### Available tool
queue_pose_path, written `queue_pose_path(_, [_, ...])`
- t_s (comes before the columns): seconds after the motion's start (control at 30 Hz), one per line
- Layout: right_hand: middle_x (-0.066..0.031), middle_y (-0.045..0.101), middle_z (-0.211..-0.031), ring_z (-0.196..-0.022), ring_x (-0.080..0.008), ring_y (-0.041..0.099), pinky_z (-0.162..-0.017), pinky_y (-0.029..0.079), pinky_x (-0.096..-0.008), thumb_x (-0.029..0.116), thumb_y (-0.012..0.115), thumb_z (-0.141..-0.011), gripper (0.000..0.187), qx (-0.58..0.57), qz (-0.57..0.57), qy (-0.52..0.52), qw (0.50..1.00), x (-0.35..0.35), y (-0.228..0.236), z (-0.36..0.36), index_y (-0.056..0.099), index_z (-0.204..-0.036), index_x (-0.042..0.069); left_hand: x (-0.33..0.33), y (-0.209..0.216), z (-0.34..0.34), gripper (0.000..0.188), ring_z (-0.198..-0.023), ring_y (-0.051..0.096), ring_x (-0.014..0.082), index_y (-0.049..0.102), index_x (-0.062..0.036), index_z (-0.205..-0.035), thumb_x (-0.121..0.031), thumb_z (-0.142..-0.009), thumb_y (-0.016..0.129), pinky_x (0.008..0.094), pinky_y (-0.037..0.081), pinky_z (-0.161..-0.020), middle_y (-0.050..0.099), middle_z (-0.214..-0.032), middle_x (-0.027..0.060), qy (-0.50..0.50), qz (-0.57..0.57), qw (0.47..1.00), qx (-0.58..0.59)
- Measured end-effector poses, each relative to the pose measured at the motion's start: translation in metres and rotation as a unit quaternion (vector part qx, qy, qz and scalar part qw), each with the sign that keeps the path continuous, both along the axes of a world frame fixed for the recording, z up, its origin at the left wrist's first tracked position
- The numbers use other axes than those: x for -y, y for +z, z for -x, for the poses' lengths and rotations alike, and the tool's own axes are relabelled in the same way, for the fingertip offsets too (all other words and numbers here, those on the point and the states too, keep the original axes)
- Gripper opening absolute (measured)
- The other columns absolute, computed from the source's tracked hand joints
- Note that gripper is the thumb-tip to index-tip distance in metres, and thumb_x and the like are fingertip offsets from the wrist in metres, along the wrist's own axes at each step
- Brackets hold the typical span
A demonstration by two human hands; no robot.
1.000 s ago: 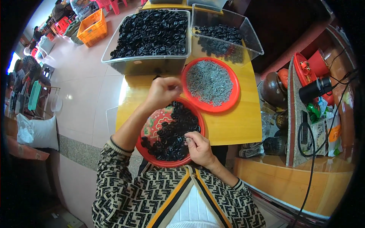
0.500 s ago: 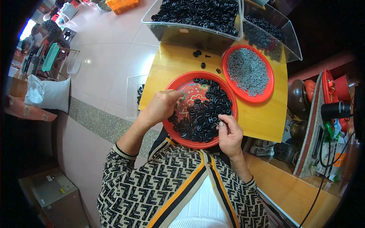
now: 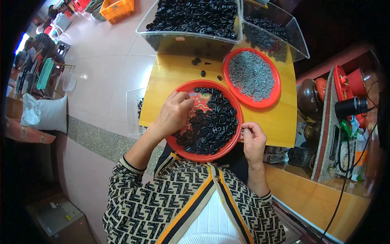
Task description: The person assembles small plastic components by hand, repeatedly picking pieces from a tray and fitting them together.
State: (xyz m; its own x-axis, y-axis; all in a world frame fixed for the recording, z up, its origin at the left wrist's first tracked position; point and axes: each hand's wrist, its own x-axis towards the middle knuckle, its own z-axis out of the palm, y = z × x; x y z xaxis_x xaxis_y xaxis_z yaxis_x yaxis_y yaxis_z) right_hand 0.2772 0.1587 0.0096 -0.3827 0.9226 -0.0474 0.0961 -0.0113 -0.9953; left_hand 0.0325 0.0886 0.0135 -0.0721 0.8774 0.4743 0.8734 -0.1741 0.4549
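Heaped mostly toward the right and near sides, small black oval pieces (image 3: 217,107) with paired holes lie in a round red tray (image 3: 203,158), leaving some of its flowered bottom bare. The tray sits at the near edge of the yellow desk (image 3: 280,122), left of the middle, and reaches past that edge toward the person.

Over the tray's left rim is the left hand (image 3: 175,110), its fingers curled inward; whether they grasp anything cannot be told, since the back of the hand hides them. The right hand (image 3: 252,140) is just beside the tray's right rim, above the desk's near edge, thumb and forefinger pinched together, apparently on a small dark piece, though it is too small to be sure.

Toward the desk's right edge, a second red tray (image 3: 278,81) carries a spread of slim grey fasteners (image 3: 251,75). A few loose black pieces (image 3: 202,73) lie on the desk beyond the first tray.

Along the far edge, a large clear bin (image 3: 183,42) heaped with black pieces takes the left corner, with a less full clear bin (image 3: 296,40) at the right corner. Past the left edge and lower down is another clear container (image 3: 133,114). Farther off on the tiled floor (image 3: 97,85) are a white sack (image 3: 44,112) and an orange crate (image 3: 118,11).
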Motion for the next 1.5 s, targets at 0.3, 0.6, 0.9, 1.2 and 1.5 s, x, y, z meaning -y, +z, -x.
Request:
queue_pose_path(0.3, [0.001,0.053,-0.072,-0.061,-0.004,0.047,-0.055,0.039,-0.0171,-0.002,0.049,-0.081,0.008,0.02,-0.039,-0.036,0.998,-0.001,-0.006,-0.007,0.055,-0.086,-0.001,-0.045,0.023,-0.02,0.018,-0.08,0.054,0.0309,0.057,0.0026,-0.084,0.004,-0.066,0.058,0.0371,0.045,-0.069,0.055,-0.085,0.0149,-0.11,0.007,0.994,0.003])
queue_pose_path(0.6, [-0.0002,0.051,-0.076,-0.066,-0.0043,0.047,-0.059,0.039,-0.0168,-0.003,0.049,-0.081,0.014,-0.032,-0.015,0.017,0.999,0.001,0.001,-0.011,0.05,-0.094,-0.002,0.016,-0.007,0.011,0.016,-0.073,0.053,0.0316,0.059,-0.0016,-0.078,0.003,-0.063,0.056,0.0374,0.043,-0.064,0.055,-0.076,0.0139,0.076,-0.007,0.997,0.031])
queue_pose_path(0.9, [0.0006,0.047,-0.074,-0.065,-0.0041,0.043,-0.057,0.038,-0.0173,-0.002,0.054,-0.077,0.019,-0.028,-0.011,0.103,0.994,0.019,0.003,0.032,0.049,-0.095,0.0,0.012,-0.005,0.006,0.012,-0.073,0.05,0.0259,0.06,-0.0061,-0.071,-0.001,-0.06,0.061,0.0358,0.039,-0.064,0.053,-0.074,0.0071,0.054,0.033,0.997,-0.042])
queue_pose_path(1.2, [0.0003,0.048,-0.073,-0.064,-0.0044,0.045,-0.055,0.039,-0.0183,-0.002,0.054,-0.077,0.018,0.009,-0.015,0.134,0.991,0.026,-0.002,0.03,0.051,-0.094,-0.001,-0.002,-0.011,0.014,0.012,-0.075,0.049,0.0244,0.061,-0.0079,-0.072,-0.008,-0.059,0.062,0.0353,0.037,-0.068,0.052,-0.074,0.0053,0.039,0.078,0.993,-0.076])
queue_pose_path(1.5, [-0.0008,0.049,-0.069,-0.06,-0.0056,0.046,-0.053,0.039,-0.0194,-0.001,0.056,-0.076,0.017,0.036,-0.033,0.165,0.985,0.03,-0.003,0.036,0.053,-0.093,-0.001,-0.016,-0.012,0.006,0.01,-0.079,0.05,0.0233,0.061,-0.0078,-0.069,-0.014,-0.062,0.059,0.0352,0.036,-0.069,0.052,-0.074,0.0066,0.038,0.131,0.973,-0.184])
